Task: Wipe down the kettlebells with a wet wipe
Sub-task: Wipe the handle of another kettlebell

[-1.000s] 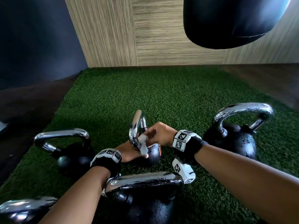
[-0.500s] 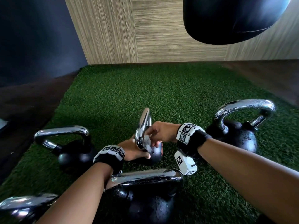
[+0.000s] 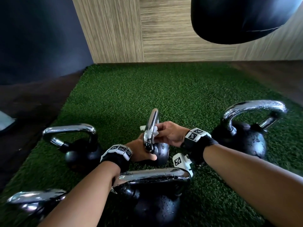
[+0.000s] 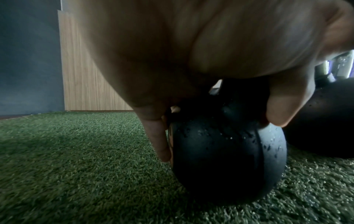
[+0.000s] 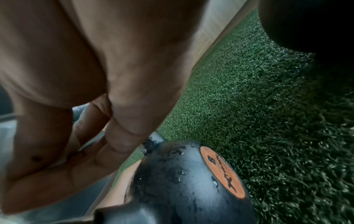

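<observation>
Clearly, orange "8" label (image 5: 222, 172) on kettlebell (image 5: 184, 186)

Green artificial turf mat (image 3: 172, 95) covers floor centre, blades coarse in wrist views (image 5: 277, 121). Dark brown floor strip (image 3: 32, 102) along turf's left edge, another at right (image 3: 278, 76). Wood-grain wall panel (image 3: 147, 30) behind turf, vertical grain on left section, horizontal on right. Dark blue-grey wall (image 3: 37, 35) at left, meets wood panel at corner. Black punching bag (image 3: 237, 18) hangs top right, lower end only in frame. Pale object (image 3: 5, 122) at far left edge, cut off, unidentifiable.
</observation>
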`<action>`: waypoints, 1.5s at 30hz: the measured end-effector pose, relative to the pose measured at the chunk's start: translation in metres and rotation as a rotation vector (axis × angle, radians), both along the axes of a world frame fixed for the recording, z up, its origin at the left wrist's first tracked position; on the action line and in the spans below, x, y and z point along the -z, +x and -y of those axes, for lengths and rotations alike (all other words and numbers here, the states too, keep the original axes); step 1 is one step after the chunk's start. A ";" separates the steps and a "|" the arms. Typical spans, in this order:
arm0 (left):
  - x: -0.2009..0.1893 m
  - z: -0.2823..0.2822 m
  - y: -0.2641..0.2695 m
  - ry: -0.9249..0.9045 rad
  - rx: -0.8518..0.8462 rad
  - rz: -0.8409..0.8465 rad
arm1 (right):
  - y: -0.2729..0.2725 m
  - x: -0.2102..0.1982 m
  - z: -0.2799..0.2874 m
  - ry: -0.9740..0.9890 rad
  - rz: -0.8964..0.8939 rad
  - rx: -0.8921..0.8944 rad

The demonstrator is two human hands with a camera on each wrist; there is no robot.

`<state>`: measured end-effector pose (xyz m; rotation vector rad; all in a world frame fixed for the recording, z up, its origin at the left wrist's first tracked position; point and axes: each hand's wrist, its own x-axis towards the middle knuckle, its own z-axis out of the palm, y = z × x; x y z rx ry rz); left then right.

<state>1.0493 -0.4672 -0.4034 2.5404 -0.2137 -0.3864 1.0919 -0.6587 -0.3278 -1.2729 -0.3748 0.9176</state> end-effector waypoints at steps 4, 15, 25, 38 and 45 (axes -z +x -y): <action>0.002 0.002 0.000 -0.030 -0.017 -0.003 | 0.002 0.001 -0.004 -0.015 0.032 0.009; -0.004 0.007 -0.001 0.022 -0.087 -0.093 | 0.023 0.013 -0.015 -0.207 0.249 0.403; -0.012 0.012 -0.006 0.122 -0.068 -0.089 | 0.035 0.011 -0.017 -0.498 0.684 0.634; -0.015 0.015 -0.007 0.160 -0.051 -0.084 | 0.048 0.003 -0.024 -0.606 0.384 0.559; -0.043 0.014 -0.018 0.128 0.021 -0.089 | 0.034 0.001 -0.017 -0.751 0.397 0.308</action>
